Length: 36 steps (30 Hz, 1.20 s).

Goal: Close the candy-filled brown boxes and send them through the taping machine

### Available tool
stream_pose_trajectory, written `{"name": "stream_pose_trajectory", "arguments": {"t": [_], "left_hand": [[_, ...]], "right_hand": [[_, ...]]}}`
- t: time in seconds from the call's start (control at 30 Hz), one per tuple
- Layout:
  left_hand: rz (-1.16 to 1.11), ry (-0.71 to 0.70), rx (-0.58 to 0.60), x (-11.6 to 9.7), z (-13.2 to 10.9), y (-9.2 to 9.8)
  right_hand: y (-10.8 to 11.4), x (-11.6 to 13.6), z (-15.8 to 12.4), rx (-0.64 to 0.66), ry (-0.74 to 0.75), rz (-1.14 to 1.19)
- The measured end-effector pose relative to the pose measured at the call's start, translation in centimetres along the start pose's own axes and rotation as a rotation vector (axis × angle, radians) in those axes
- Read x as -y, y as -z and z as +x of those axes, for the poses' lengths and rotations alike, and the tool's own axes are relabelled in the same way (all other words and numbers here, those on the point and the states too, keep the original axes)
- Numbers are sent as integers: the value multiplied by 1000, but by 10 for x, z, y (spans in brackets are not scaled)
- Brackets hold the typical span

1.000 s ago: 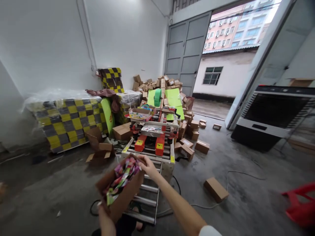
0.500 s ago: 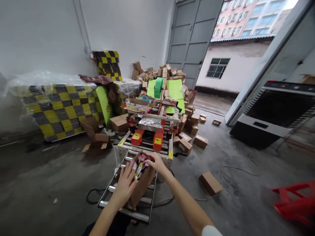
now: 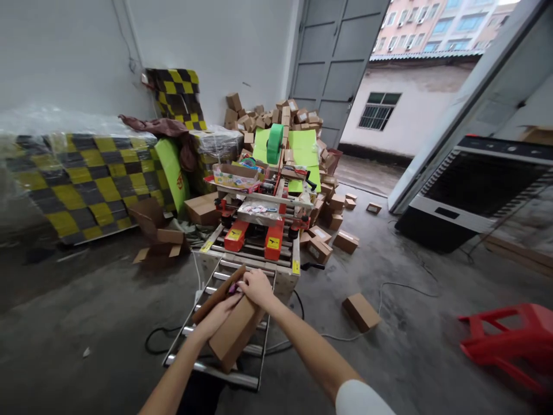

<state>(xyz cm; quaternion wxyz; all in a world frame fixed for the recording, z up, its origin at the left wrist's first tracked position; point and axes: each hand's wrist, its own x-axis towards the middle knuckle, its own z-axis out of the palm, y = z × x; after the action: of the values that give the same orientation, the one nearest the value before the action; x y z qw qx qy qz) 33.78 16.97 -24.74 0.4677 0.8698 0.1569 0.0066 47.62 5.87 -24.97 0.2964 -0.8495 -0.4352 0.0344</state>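
An open cardboard box [image 3: 237, 335] sits tilted on the roller conveyor [image 3: 235, 377], with a long flap [image 3: 220, 294] raised along its left side. My left hand [image 3: 219, 316] lies across the opening, its fingers stretched forward and pressed down between the flap and the box's right side. Curled over the far right edge of the box is my right hand [image 3: 256, 286], its fingertips close to those of my left. A bit of a pink-purple packet [image 3: 234, 287] shows between the hands; the other contents are hidden.
Ahead stands a carton-sealing machine [image 3: 253, 236] with a green tape roll [image 3: 275, 144]. Cardboard boxes [image 3: 322, 245] are heaped behind and right of it. A single box [image 3: 361, 312], a cable [image 3: 328, 335] and a red plastic stool [image 3: 512, 340] are on the right floor.
The box has turned and tipped, so its packets are mostly covered. My left hand has moved down into the opening, and the left flap stands beside it. The view has shifted slightly.
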Motion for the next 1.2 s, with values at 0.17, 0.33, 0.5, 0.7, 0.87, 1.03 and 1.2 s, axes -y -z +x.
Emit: {"name": "stream_pose_trajectory", "arguments": {"t": [0.17,0.33,0.5,0.7,0.87,1.03,1.2], "left_hand": [[141,-137,-322,-29,-32,2],[838,-45,-528,-64,-53,-17],[956,97,-351,-77,-60,-27],[798,-30,-368,-48,-74,-20],[558,-75,-404,-26,-59,-3],[368,-108,-454,-12,-51,1],[294,-70,-406,-7,-47,5]], "right_hand": [[1,4,-1,-28,-6,-57],[4,-7,-18,-80,-85,-2],[-49,-2,-69,-490,-482,338],[-68,-5,-56,-130,-244,554],[-34,-14,-2,73,-61,552],[-42,5,-52,-21,75,448],[-46,7,-91,-77,5,670]]}}
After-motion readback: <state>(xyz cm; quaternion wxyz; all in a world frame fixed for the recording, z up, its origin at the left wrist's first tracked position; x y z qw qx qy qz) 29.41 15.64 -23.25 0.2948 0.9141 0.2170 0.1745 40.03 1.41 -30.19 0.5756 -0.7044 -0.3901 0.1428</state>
